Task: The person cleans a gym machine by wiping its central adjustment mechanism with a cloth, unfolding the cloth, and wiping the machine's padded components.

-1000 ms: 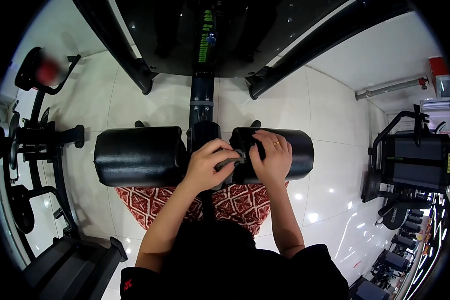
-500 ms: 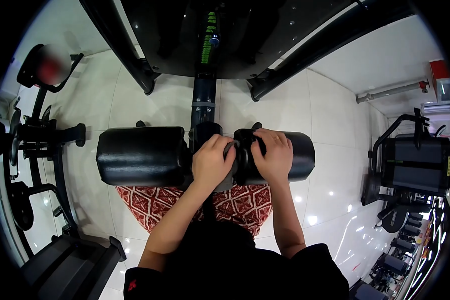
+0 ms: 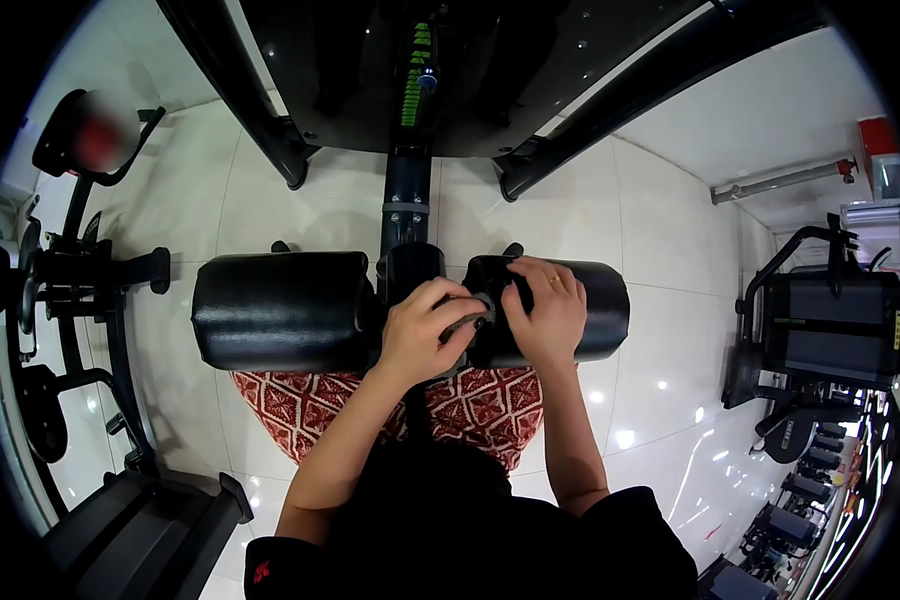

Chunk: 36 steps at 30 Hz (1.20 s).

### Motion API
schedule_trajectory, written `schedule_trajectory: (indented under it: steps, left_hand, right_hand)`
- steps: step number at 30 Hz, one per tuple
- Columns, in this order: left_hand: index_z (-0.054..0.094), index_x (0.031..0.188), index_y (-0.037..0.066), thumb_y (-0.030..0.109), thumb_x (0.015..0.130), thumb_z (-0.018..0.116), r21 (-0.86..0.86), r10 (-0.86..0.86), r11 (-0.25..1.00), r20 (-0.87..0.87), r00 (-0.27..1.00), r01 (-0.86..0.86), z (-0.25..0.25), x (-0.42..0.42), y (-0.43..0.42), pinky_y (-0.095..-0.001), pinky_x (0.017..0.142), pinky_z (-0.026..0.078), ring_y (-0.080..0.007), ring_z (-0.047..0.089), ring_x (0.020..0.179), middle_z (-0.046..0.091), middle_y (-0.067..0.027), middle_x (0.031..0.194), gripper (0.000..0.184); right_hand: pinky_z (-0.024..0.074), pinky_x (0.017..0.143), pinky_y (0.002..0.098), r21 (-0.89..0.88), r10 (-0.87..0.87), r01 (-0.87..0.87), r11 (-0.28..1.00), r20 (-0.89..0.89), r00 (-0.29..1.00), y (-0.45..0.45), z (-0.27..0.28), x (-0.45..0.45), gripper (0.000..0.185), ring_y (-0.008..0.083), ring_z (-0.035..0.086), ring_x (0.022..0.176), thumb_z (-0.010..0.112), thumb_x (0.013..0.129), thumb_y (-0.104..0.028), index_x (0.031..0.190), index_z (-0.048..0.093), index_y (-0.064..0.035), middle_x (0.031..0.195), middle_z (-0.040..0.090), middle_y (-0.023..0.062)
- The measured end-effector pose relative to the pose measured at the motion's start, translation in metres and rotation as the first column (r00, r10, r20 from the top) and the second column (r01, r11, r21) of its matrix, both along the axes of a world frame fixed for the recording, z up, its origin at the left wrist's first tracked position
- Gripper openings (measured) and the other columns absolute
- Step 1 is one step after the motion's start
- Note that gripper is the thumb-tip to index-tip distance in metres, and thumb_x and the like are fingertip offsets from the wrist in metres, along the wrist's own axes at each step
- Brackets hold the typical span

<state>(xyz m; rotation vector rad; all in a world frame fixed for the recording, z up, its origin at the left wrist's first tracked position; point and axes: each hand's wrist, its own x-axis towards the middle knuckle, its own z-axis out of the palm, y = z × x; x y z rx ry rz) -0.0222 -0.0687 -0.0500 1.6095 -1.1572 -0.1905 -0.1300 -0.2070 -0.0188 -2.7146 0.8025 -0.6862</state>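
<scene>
Two glossy black padded rollers, one on the left (image 3: pixel 280 312) and one on the right (image 3: pixel 602 310), lie across a black metal post (image 3: pixel 406 200). My left hand (image 3: pixel 428 325) is closed around a dark grey cloth (image 3: pixel 462 325) between them, against the inner end of the right roller. My right hand (image 3: pixel 547 312) rests on top of the right roller with thumb and fingers apart. Under the rollers a red and white patterned fabric (image 3: pixel 305 405) covers my lap.
A black machine frame (image 3: pixel 570 150) rises ahead, with a green scale (image 3: pixel 415 80) at its middle. Gym machines stand at the left (image 3: pixel 140 270) and right (image 3: pixel 820 320). A pipe (image 3: pixel 785 181) runs along the right wall. The floor is pale glossy tile (image 3: pixel 660 230).
My left hand has tilted and shifted over the inner end of the right roller, moving the cloth with it. My right hand has stayed nearly in place.
</scene>
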Motion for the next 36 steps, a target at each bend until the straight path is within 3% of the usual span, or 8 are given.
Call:
schedule_trajectory:
  steps: [7, 9, 10, 17, 21, 28, 33, 36]
  left_hand:
    - [0.067, 0.084, 0.008, 0.013, 0.073, 0.069, 0.106, 0.169, 0.979, 0.055, 0.984, -0.174, 0.0, -0.007, -0.007, -0.0332, 0.061, 0.052, -0.0233, 0.064, 0.075, 0.06, -0.003, 0.083, 0.012]
    - [0.067, 0.087, 0.007, 0.009, 0.075, 0.068, 0.145, 0.155, 0.977, 0.002, 0.988, -0.154, 0.001, -0.005, -0.006, -0.0333, 0.065, 0.052, -0.0255, 0.065, 0.077, 0.062, -0.0056, 0.087, 0.013]
    - [0.067, 0.087, 0.008, 0.013, 0.075, 0.069, 0.135, 0.165, 0.977, 0.022, 0.986, -0.166, -0.002, -0.006, -0.006, -0.0335, 0.063, 0.052, -0.0237, 0.064, 0.076, 0.06, -0.0039, 0.083, 0.013]
    - [0.067, 0.088, 0.009, 0.012, 0.076, 0.069, 0.116, 0.195, 0.972, 0.088, 0.977, -0.204, 0.001, -0.008, -0.007, -0.0321, 0.063, 0.053, -0.0213, 0.064, 0.078, 0.061, -0.0029, 0.085, 0.012]
    - [0.067, 0.091, 0.008, 0.011, 0.076, 0.068, 0.161, 0.18, 0.968, 0.077, 0.981, -0.191, 0.002, -0.009, -0.006, -0.0339, 0.066, 0.053, -0.0253, 0.065, 0.08, 0.063, -0.0046, 0.089, 0.015]
    - [0.067, 0.091, 0.008, 0.009, 0.074, 0.069, 0.092, 0.128, 0.987, 0.053, 0.99, -0.133, 0.002, -0.006, -0.004, -0.0336, 0.067, 0.053, -0.0255, 0.064, 0.08, 0.063, -0.0052, 0.09, 0.017]
    - [0.068, 0.091, 0.007, 0.007, 0.072, 0.07, 0.034, 0.116, 0.993, 0.045, 0.992, -0.117, 0.002, -0.01, -0.002, -0.0334, 0.066, 0.052, -0.0259, 0.064, 0.08, 0.063, -0.0064, 0.089, 0.019]
    - [0.069, 0.09, 0.008, 0.007, 0.069, 0.071, 0.002, 0.037, 0.999, 0.09, 0.995, -0.037, 0.0, -0.008, 0.003, -0.0328, 0.067, 0.052, -0.0261, 0.064, 0.08, 0.062, -0.0068, 0.09, 0.021]
  right_hand:
    - [0.0416, 0.09, 0.0372, 0.155, -0.001, 0.004, 0.988, -0.02, 1.0, -0.008, 0.002, 0.004, 0.019, 0.0236, 0.062, 0.098, 0.063, 0.08, -0.017, 0.097, 0.067, -0.0095, 0.1, 0.069, 0.0037]
    - [0.0381, 0.094, 0.0412, 0.106, 0.016, -0.023, 0.994, 0.071, 0.997, -0.008, 0.004, -0.002, 0.019, 0.0244, 0.061, 0.097, 0.063, 0.079, -0.016, 0.096, 0.065, -0.0088, 0.097, 0.068, 0.0052]
    - [0.0328, 0.1, 0.0464, 0.207, -0.008, -0.006, 0.978, 0.065, 0.998, -0.003, 0.01, -0.008, 0.019, 0.0254, 0.061, 0.101, 0.063, 0.079, -0.013, 0.098, 0.065, -0.0082, 0.101, 0.068, 0.0063]
    - [0.0268, 0.106, 0.0527, 0.093, 0.018, -0.013, 0.996, -0.058, 0.998, 0.022, 0.003, -0.027, 0.028, 0.0264, 0.053, 0.119, 0.06, 0.081, -0.012, 0.109, 0.063, -0.0094, 0.12, 0.063, 0.0051]
    - [0.0373, 0.1, 0.0476, -0.028, 0.006, -0.008, 1.0, -0.068, 0.998, 0.007, -0.008, -0.004, 0.025, 0.024, 0.059, 0.111, 0.056, 0.081, -0.012, 0.104, 0.065, -0.0085, 0.112, 0.067, 0.0034]
    - [0.0385, 0.099, 0.047, 0.011, -0.014, 0.015, 1.0, -0.135, 0.991, 0.005, -0.006, 0.006, 0.023, 0.024, 0.06, 0.109, 0.055, 0.081, -0.014, 0.101, 0.065, -0.0082, 0.11, 0.068, 0.004]
    - [0.0387, 0.098, 0.0466, -0.116, -0.015, 0.008, 0.993, -0.061, 0.998, 0.012, -0.011, -0.005, 0.023, 0.0234, 0.06, 0.109, 0.056, 0.08, -0.013, 0.101, 0.065, -0.0083, 0.111, 0.068, 0.0038]
    - [0.038, 0.1, 0.0426, -0.093, -0.03, 0.026, 0.995, -0.04, 0.999, 0.012, -0.008, -0.003, 0.023, 0.0226, 0.06, 0.109, 0.054, 0.082, -0.013, 0.101, 0.066, -0.0101, 0.11, 0.069, 0.0024]
